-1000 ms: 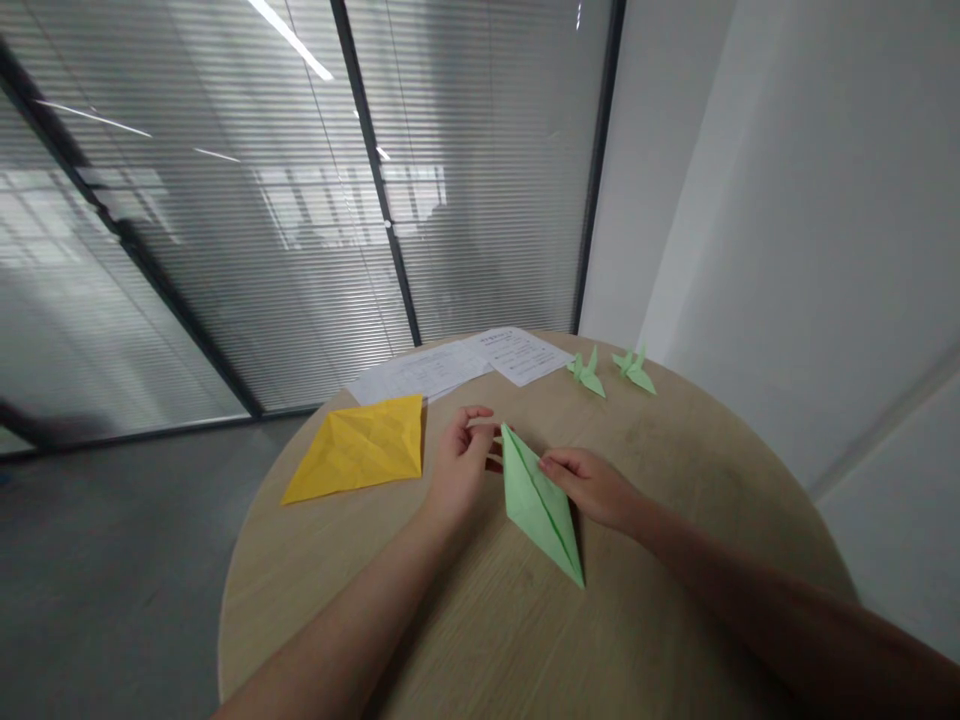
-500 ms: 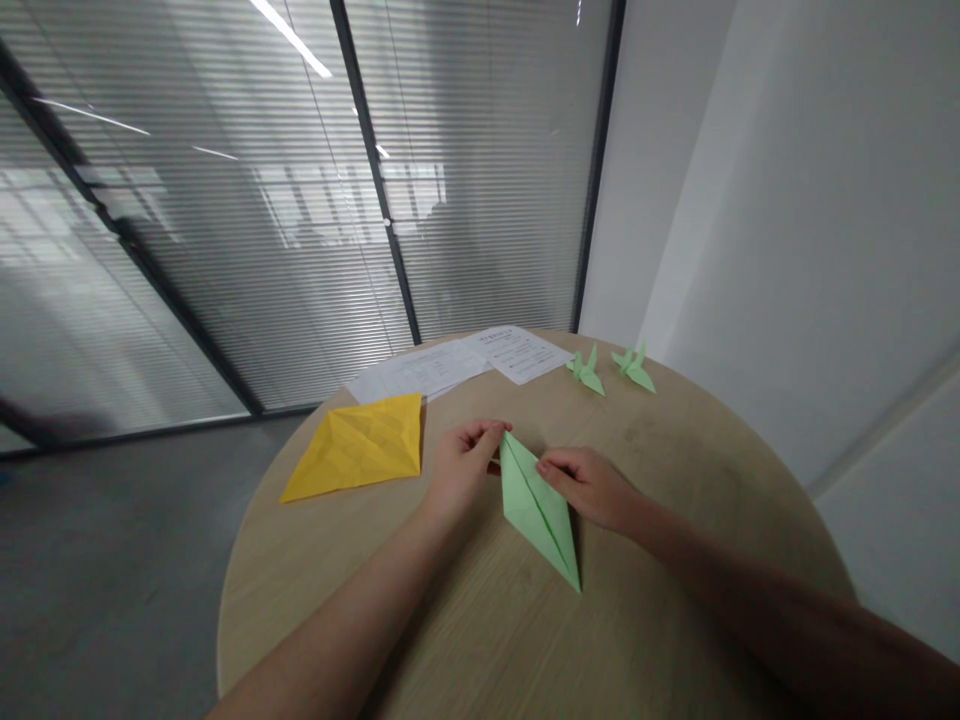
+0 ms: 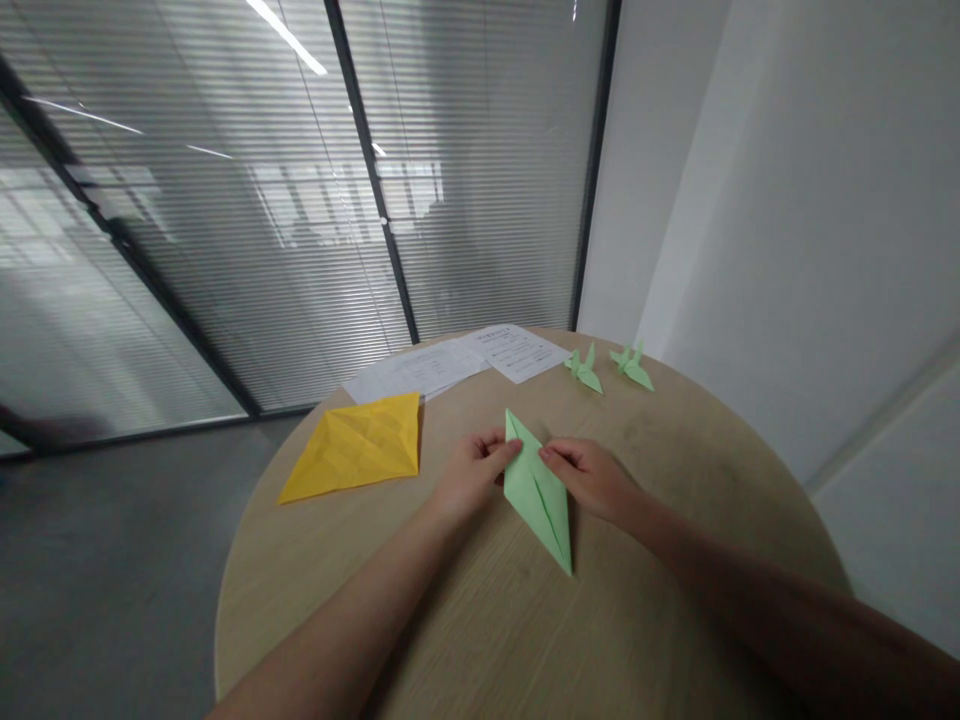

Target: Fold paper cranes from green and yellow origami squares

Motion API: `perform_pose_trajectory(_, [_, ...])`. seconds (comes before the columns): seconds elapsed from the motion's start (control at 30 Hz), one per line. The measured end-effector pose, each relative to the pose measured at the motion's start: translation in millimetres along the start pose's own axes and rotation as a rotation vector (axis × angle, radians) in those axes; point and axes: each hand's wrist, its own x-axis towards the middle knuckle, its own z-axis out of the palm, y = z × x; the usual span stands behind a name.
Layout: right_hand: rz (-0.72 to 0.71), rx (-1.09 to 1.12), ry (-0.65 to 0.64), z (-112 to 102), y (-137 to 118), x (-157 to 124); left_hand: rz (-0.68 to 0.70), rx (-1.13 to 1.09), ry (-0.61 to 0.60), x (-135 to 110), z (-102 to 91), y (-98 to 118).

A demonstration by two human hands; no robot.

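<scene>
The green folded paper [image 3: 537, 490] is over the bench [image 3: 495, 640]. My left hand [image 3: 469, 475] has left its top tip and pinches the upper left edge, opposite the pinching fingers of my right hand [image 3: 592, 480], so both sides look steadied.

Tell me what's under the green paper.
The table shows around the green paper; the left hand and right hand hold its edges. What the paper covers underneath cannot be seen.
</scene>
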Motion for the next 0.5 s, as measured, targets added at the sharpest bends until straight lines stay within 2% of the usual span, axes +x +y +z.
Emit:
perform_pose_trajectory(0.27, [0.037, -0.013, 0.131, -2.1, 6.2, 3.8, -0.109, 0.099, -0.202, -8.2, 8.1, -1.9])
perform_pose_trajectory(0.37, [0.042, -0.024, 0.126, -3.4, 5.6, 4.0, -0.104, 0.103, -0.202, -9.7, 9.8, 0.1])
perform_pose_trajectory(0.5, [0.027, -0.033, 0.136, -3.8, 5.9, 3.5, -0.105, 0.145, -0.131, -10.3, 11.3, 2.0])
